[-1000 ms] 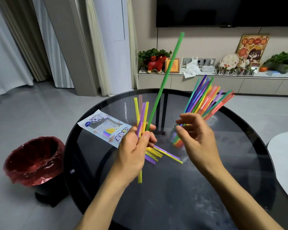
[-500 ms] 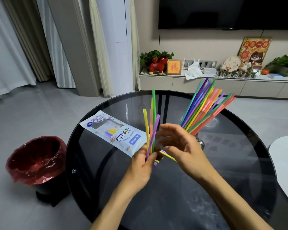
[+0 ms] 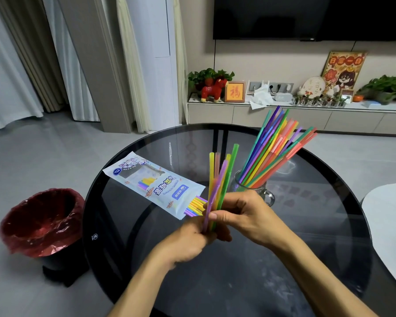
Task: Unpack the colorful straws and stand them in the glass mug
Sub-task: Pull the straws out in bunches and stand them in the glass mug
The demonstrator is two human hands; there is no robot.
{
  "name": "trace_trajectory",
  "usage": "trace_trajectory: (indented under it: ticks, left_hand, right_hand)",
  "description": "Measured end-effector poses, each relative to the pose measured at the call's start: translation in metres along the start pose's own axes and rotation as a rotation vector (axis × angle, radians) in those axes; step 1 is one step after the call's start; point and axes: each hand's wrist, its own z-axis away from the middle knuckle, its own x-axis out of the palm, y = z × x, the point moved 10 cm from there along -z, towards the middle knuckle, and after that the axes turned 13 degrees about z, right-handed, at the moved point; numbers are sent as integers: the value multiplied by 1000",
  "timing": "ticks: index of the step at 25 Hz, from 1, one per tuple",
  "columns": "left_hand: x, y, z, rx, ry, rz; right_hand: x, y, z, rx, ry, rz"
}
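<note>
Straws, head view only: small bunch of straws (image 3: pixel 220 179) held upright over the near-middle of the round dark glass table (image 3: pixel 306 259); yellow, pink, purple and green ones visible, green tallest. Left hand (image 3: pixel 188 241) closed around the bunch's lower ends, fingers curled, gripping from below. Right hand (image 3: pixel 245 213) also closed on the same bunch just above the left, thumb across the front, fingers wrapped behind. The two hands touch each other at the bunch.

Glass mug (image 3: pixel 254 189) stands on the table just behind the right hand, partly hidden by it, handle to the right. Big fan of straws in the mug (image 3: pixel 274 147), leaning up and right; purple, blue, green, yellow, orange, teal, red mixed. Held bunch is just left of the mug, not in it.

Straw packet (image 3: pixel 156 184) lies flat on the table left of the hands, printed white and blue, open end toward the hands. Few yellow and purple leftover straws (image 3: pixel 196 205) poke out of that open end, right next to the left hand's fingers.

Bin with red liner (image 3: pixel 41 223) on the floor left of the table. White tabletop edge (image 3: pixel 389 223) at right.
</note>
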Motion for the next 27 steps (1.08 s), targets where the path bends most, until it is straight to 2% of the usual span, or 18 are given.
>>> trace_trajectory:
  ticks: [5, 9, 12, 14, 16, 19, 21, 22, 24, 27]
  left_hand:
    - [4, -1, 4, -37, -52, 45]
    - [14, -6, 10, -111, -179, 72]
    - [11, -6, 11, -134, -169, 69]
    - [7, -4, 8, -114, -114, 95]
    - [-3, 2, 5, -49, -1, 153]
    - [-46, 14, 7, 77, 366, 243]
    - [-70, 19, 16, 115, 565, 131]
    - [-73, 20, 17, 120, 596, 52]
    - [-69, 21, 17, 127, 573, -66]
    - [-63, 20, 14, 132, 544, -106]
  right_hand:
    - [7, 5, 0, 22, 24, -3]
    - [7, 4, 0, 3, 24, -37]
    - [3, 7, -2, 9, 83, -64]
    - [-5, 11, -3, 41, 166, -72]
    - [-25, 17, -2, 92, 319, -105]
    - [-96, 37, 13, 193, 759, -232]
    - [-146, 54, 35, 219, 1052, -373]
    - [-164, 62, 45, 227, 1146, -379]
    - [-175, 73, 51, 268, 1198, -294]
    - [-163, 85, 41, 315, 1119, -208]
